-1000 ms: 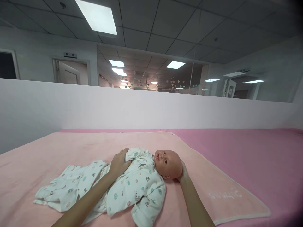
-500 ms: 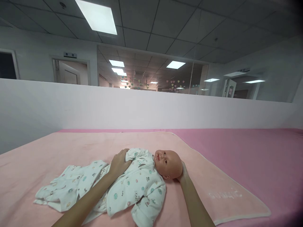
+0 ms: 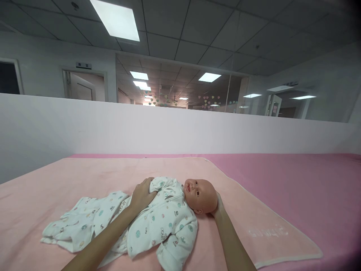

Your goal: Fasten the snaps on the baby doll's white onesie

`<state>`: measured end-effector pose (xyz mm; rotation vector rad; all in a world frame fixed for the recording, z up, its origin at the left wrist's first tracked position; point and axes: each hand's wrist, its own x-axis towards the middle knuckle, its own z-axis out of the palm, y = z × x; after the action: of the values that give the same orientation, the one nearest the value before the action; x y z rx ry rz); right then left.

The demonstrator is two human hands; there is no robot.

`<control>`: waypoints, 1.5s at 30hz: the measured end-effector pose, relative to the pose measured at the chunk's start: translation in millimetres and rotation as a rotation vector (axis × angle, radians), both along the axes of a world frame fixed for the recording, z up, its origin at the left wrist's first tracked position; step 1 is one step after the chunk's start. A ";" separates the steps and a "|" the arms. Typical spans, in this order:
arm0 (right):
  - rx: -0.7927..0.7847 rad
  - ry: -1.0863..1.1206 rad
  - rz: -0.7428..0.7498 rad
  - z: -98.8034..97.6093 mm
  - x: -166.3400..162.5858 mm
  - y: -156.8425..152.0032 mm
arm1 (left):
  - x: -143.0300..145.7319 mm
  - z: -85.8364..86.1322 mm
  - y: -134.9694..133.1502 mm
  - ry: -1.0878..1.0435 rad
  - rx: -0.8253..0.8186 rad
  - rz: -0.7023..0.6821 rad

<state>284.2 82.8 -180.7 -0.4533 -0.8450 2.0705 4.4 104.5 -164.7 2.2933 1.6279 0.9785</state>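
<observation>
A baby doll [image 3: 201,196] lies on its back, with its head to the right and its bald head turned towards me. It wears a white printed bodysuit [image 3: 160,220], and the matching trouser legs [image 3: 84,220] spread flat to the left. My left hand [image 3: 142,195] grips the doll across the waist, with the thumb on its front and the fingers over the far side near the far sleeve. My right hand [image 3: 218,206] cups the back of the doll's head from the right; most of its fingers are hidden beneath the head.
Under the doll is a peach blanket [image 3: 254,210] with a pale edge and faint lettering at the lower right. It lies over a pink cover [image 3: 304,188]. Behind rises a low white partition [image 3: 180,130], with windows and a door [image 3: 81,86] beyond.
</observation>
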 end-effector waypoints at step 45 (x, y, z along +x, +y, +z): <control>0.224 -0.192 -0.241 1.9 -3.1 -2.9 | -0.2 0.8 -0.6 -0.001 0.004 -0.009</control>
<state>281.1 79.9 -178.8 -0.6056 -1.0666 1.7088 4.2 103.9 -163.9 2.3006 1.6157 0.9819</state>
